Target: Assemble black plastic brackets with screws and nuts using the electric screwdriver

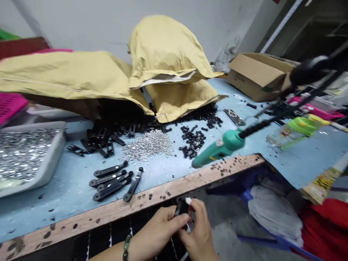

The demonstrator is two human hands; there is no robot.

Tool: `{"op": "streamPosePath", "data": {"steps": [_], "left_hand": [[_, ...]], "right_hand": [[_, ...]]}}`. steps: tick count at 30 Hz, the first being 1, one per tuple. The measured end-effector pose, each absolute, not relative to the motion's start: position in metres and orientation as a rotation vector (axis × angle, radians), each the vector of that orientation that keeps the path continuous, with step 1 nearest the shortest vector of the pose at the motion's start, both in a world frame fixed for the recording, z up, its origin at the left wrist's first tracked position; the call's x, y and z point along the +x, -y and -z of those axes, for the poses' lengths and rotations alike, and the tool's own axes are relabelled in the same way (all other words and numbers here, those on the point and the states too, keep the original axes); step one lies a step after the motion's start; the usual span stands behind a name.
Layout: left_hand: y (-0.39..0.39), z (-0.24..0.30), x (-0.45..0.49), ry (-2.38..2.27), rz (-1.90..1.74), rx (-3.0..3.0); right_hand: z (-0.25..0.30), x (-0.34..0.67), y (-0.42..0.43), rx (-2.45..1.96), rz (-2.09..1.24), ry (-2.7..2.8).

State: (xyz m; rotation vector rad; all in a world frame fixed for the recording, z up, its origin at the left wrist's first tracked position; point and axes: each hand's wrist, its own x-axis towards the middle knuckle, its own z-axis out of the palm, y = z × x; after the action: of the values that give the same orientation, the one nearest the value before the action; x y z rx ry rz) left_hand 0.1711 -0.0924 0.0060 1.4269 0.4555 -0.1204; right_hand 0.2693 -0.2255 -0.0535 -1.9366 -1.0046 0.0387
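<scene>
Both hands work below the table's front edge. My left hand (160, 226), a green bead bracelet on its wrist, pinches a small black plastic part (181, 207) between thumb and fingers. My right hand (198, 232) is closed on the same part from the right, a fingertip by its top. On the blue table top (67, 181) just above lie several finished black strips (112, 179) in a row. Beyond them are a pile of small silver screws (148, 145) and heaps of loose black parts (194, 139).
A green electric screwdriver (217, 148) hangs on a black cable over the table's edge. A grey tray (56, 152) of silver parts sits at left. Yellow sacks (163, 61) and a cardboard box (258, 74) stand at the back. A blue stool (244, 195) with cloth is at lower right.
</scene>
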Motion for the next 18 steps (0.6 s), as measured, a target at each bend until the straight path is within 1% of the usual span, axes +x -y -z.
{"op": "streamPosePath", "data": {"steps": [2,4,8,12,15,18], "left_hand": [[0.072,-0.025,0.159,-0.487,-0.061,1.542],[0.051,-0.042,0.14,-0.507,-0.178,1.704],[0.024,-0.063,0.093,-0.532,-0.2,2.066],[0.007,-0.062,0.048,-0.663,-0.304,2.271],[-0.015,-0.053,0.017,-0.796,-0.355,2.501],[-0.042,-0.037,-0.006,-0.803,-0.324,2.785]], "right_hand": [[0.032,0.265,0.199,-1.945,-0.031,1.157],[0.014,0.264,0.175,-1.886,-0.096,1.275],[-0.014,0.251,0.135,-1.637,-0.327,1.434],[-0.028,0.231,0.101,-1.48,-0.527,1.452],[-0.026,0.229,0.073,-1.527,-0.647,1.285],[-0.016,0.229,0.039,-1.56,-0.821,1.108]]}}
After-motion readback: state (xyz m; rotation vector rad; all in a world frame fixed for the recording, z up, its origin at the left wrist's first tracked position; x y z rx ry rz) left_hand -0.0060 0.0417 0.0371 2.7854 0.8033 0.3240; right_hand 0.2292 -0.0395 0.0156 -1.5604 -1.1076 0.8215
